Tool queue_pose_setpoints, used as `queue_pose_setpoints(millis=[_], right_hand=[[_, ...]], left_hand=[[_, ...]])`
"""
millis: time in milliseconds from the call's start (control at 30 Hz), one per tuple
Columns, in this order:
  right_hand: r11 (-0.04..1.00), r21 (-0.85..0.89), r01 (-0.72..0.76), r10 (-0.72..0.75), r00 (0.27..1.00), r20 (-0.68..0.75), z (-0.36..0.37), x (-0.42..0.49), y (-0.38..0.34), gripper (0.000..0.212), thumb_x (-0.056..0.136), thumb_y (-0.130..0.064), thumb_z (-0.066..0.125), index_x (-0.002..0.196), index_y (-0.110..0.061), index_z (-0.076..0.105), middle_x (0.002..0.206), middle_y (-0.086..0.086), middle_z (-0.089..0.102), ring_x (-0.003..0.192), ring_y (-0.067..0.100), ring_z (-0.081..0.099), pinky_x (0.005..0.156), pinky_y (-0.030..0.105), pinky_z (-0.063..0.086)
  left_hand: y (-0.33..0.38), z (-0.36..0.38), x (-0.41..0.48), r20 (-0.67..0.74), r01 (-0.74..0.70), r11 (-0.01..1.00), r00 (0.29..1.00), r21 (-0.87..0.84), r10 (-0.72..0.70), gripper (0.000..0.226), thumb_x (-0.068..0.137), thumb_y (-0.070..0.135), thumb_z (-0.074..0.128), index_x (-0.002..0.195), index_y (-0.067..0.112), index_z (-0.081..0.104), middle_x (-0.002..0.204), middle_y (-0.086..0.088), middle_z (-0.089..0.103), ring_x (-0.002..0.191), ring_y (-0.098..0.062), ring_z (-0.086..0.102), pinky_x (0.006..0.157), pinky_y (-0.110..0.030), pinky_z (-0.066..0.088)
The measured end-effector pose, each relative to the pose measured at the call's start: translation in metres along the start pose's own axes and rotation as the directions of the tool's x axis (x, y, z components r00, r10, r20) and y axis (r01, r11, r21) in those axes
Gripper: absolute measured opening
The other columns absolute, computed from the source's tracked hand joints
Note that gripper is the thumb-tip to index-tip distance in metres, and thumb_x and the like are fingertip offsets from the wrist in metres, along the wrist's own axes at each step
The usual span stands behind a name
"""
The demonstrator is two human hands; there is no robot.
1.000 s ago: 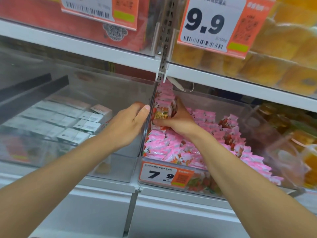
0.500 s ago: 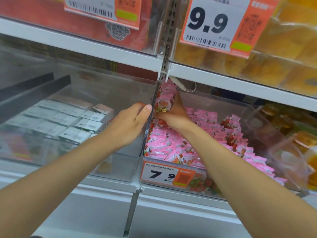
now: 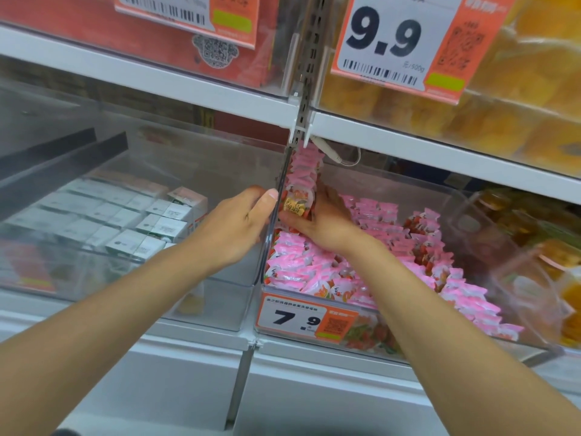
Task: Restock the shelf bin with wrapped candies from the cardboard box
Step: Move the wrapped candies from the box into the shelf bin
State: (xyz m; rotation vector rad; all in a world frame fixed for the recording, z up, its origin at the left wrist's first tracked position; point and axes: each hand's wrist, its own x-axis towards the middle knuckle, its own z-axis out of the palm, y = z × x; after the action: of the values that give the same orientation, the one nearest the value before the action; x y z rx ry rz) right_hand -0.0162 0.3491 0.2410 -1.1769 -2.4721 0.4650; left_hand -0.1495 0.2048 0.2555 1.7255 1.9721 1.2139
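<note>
A clear shelf bin [image 3: 418,190] holds many pink wrapped candies [image 3: 393,247]. A tall stack of the candies [image 3: 303,180] leans against the bin's left wall. My right hand [image 3: 320,221] is inside the bin, its fingers curled round the lower part of that stack. My left hand [image 3: 239,228] is outside the bin and grips the upper edge of the left wall, thumb on the rim. The cardboard box is not in view.
A 7.9 price tag [image 3: 301,316] hangs on the bin's front. The clear bin [image 3: 94,171] to the left holds white boxed goods [image 3: 151,221]. Above, a white shelf [image 3: 440,152] carries yellow packs and a 9.9 tag [image 3: 396,42]. A bin of orange snacks [image 3: 553,256] stands right.
My right hand has pushed the candy stack a little higher and tighter against the left wall. My left hand stays on the wall's edge.
</note>
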Motion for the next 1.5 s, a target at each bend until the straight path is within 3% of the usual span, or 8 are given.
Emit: queue_pose_setpoints(millis=[233,433,533,667,1033,1233,1333,1500], right_hand=[[0.924,0.379,-0.039,0.060,0.997,-0.044,0.001,-0.001,0.001,0.036,0.080,-0.030,0.079,0.112,-0.015,0.069,0.108,0.003,0.073,0.098,0.017,0.069,0.091,0.035,0.055],[0.992,-0.098,-0.076,0.071,0.996,-0.055,0.011,-0.003,0.003,0.086,0.086,-0.071,0.042,0.151,-0.019,0.023,0.152,0.010,0.032,0.138,0.032,0.031,0.113,0.049,0.029],[0.992,0.022,-0.128,0.126,0.990,0.070,0.011,-0.002,0.001,0.099,0.072,-0.085,0.031,0.152,-0.028,0.014,0.152,0.005,0.036,0.135,0.031,0.039,0.112,0.051,0.032],[0.918,0.344,-0.197,0.181,0.980,0.078,-0.004,-0.016,-0.005,0.063,0.085,-0.058,0.050,0.139,-0.029,0.037,0.130,-0.003,0.052,0.119,0.022,0.052,0.103,0.040,0.041],[0.961,0.135,0.239,-0.151,0.871,-0.468,-0.040,-0.156,-0.038,0.017,0.080,-0.006,0.062,0.094,-0.014,0.067,0.080,-0.006,0.054,0.065,0.005,0.047,0.064,0.026,0.042],[1.000,0.018,0.005,-0.008,0.988,0.153,0.046,-0.280,0.024,0.026,0.089,-0.018,0.061,0.115,-0.017,0.063,0.105,-0.001,0.059,0.088,0.018,0.057,0.083,0.035,0.049],[0.967,-0.080,-0.243,0.244,0.775,0.583,0.113,-0.331,0.095,0.047,0.092,-0.022,0.064,0.137,-0.015,0.052,0.138,0.008,0.052,0.117,0.025,0.055,0.098,0.032,0.043],[0.834,-0.026,-0.552,0.394,0.560,0.729,0.210,-0.381,0.155,0.085,0.082,-0.031,0.077,0.151,-0.013,0.031,0.149,0.012,0.042,0.130,0.029,0.048,0.107,0.036,0.041]], left_hand=[[0.000,0.000,-0.001,0.000,-0.015,1.000,1.000,-0.012,0.015,0.047,0.101,0.050,0.023,0.089,0.014,0.051,0.083,-0.003,0.058,0.085,-0.023,0.056,0.083,-0.041,0.043],[-0.001,0.001,0.000,0.000,-0.021,1.000,1.000,-0.001,0.021,0.048,0.100,0.052,0.022,0.088,0.016,0.051,0.083,-0.001,0.057,0.086,-0.023,0.056,0.085,-0.042,0.045],[-0.002,0.001,0.001,0.000,-0.021,1.000,1.000,-0.003,0.021,0.050,0.099,0.054,0.021,0.091,0.017,0.054,0.087,-0.002,0.060,0.089,-0.024,0.057,0.088,-0.044,0.046],[-0.002,-0.001,0.001,0.009,-0.005,1.000,1.000,0.000,0.005,0.050,0.100,0.053,0.024,0.093,0.015,0.055,0.086,-0.003,0.061,0.090,-0.025,0.058,0.084,-0.041,0.046],[0.069,0.005,-0.092,-0.259,0.029,1.000,0.965,-0.004,-0.029,0.019,0.087,0.034,0.062,0.078,0.022,0.050,0.062,0.005,0.052,0.062,-0.017,0.053,0.060,-0.037,0.044],[0.015,0.086,-0.213,0.229,0.345,0.936,0.908,0.070,-0.352,0.010,0.087,0.025,0.063,0.082,0.025,0.054,0.070,0.011,0.055,0.076,-0.020,0.060,0.073,-0.034,0.049],[-0.028,0.117,-0.264,0.356,0.462,0.881,0.809,0.105,-0.467,0.010,0.092,0.022,0.063,0.085,0.026,0.056,0.077,0.011,0.061,0.075,-0.012,0.060,0.064,-0.013,0.041],[-0.063,0.149,-0.298,0.422,0.543,0.834,0.737,0.097,-0.529,0.017,0.098,0.022,0.058,0.102,0.006,0.062,0.083,0.008,0.059,0.074,0.003,0.050,0.063,-0.003,0.037]])
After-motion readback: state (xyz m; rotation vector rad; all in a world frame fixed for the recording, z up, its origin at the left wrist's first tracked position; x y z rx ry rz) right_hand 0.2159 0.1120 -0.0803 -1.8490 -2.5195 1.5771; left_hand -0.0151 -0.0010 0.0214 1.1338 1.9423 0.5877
